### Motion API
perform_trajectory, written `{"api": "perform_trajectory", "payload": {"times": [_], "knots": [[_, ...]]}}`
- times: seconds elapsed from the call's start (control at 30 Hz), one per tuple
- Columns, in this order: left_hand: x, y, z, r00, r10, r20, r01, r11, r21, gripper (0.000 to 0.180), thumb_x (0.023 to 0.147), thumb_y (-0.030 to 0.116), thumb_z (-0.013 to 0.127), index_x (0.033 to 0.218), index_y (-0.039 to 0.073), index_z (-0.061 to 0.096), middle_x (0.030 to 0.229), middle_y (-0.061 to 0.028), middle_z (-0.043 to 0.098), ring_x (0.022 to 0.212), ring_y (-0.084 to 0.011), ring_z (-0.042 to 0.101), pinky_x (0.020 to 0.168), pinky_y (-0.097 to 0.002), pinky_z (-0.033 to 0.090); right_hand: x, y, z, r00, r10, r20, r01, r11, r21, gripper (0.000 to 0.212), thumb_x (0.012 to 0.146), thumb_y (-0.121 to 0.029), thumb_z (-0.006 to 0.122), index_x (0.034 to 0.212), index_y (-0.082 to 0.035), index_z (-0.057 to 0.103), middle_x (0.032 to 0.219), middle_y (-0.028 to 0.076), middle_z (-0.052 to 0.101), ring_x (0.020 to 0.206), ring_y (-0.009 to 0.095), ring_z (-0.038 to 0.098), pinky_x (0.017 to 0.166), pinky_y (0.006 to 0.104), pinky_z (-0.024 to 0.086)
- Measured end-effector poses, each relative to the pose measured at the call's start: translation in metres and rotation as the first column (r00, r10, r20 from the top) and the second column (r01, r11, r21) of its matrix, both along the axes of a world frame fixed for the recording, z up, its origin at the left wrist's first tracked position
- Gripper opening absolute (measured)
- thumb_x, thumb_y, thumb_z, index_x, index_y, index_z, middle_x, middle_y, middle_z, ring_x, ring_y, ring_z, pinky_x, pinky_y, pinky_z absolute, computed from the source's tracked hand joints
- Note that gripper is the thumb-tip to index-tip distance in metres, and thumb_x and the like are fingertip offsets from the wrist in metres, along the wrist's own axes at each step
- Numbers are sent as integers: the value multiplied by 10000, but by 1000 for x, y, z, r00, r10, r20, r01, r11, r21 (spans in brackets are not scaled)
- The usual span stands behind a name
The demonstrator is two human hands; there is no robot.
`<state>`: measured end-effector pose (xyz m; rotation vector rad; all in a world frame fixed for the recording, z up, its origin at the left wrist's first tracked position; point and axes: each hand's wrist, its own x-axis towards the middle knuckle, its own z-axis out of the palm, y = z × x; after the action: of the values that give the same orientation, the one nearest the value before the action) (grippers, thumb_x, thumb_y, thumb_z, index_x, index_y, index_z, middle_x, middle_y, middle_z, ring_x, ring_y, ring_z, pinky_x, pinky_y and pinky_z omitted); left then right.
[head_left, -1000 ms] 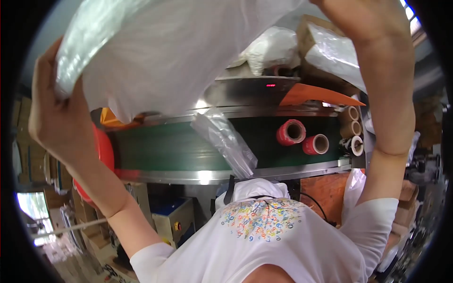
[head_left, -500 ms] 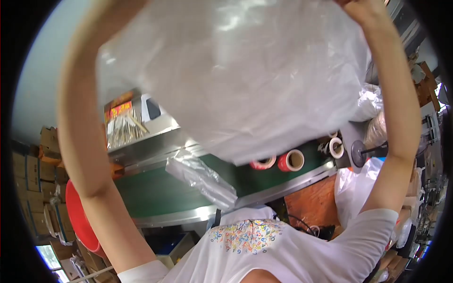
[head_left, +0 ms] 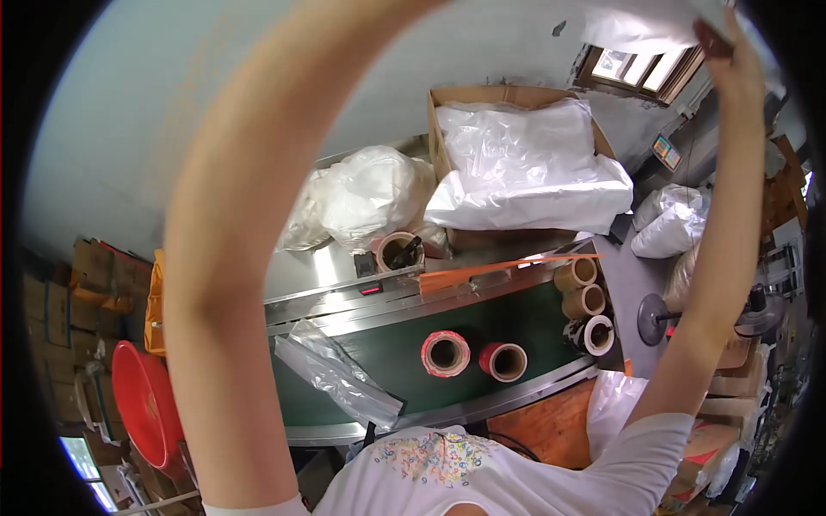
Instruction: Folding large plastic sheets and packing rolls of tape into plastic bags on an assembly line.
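Observation:
Both my arms are raised high. My right hand is at the upper right, its fingers closed at the edge of a whitish translucent plastic sheet, most of which lies beyond the top of the view. My left forearm crosses up past the top edge, so my left hand is hidden. Below, on the green belt surface, lies a crumpled clear plastic bag. Beside it stand two red tape rolls, one upright and one tilted.
Behind the belt, a cardboard box lined with white plastic stands beside a bulging white bag. Brown-cored rolls line the belt's right end. A red basin is at left; a fan stands at right.
The big plastic sheet has gone up and mostly out of view, uncovering the box, bags and rolls behind it. My left hand stays beyond the top edge; my right hand now shows more fully.

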<state>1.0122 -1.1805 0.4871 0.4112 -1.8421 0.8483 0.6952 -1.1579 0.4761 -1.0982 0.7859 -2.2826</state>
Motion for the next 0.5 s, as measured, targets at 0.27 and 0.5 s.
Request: {"api": "perform_trajectory", "payload": {"times": [0.27, 0.5], "knots": [[-36, -2, -294, 910, -12, 414, -235, 809, 539, 216, 735, 112, 559, 949, 89, 550, 827, -50, 554, 784, -221, 577, 504, -328, 494, 1, 37, -319, 973, -189, 131, 71, 790, 609, 306, 842, -206, 651, 1100, -65, 563, 944, 47, 625, 731, 167, 603, 527, 303, 458], [-9, 44, -360, 980, -14, 200, -114, 779, 617, 312, 790, 159, 529, 1085, 60, 546, 983, -99, 578, 1028, -279, 520, 962, -483, 366, 22, 62, -396, 967, -220, 131, 95, 783, 614, 340, 809, -190, 681, 1055, 34, 608, 958, 90, 624, 690, 152, 606, 488, 248, 457]]}}
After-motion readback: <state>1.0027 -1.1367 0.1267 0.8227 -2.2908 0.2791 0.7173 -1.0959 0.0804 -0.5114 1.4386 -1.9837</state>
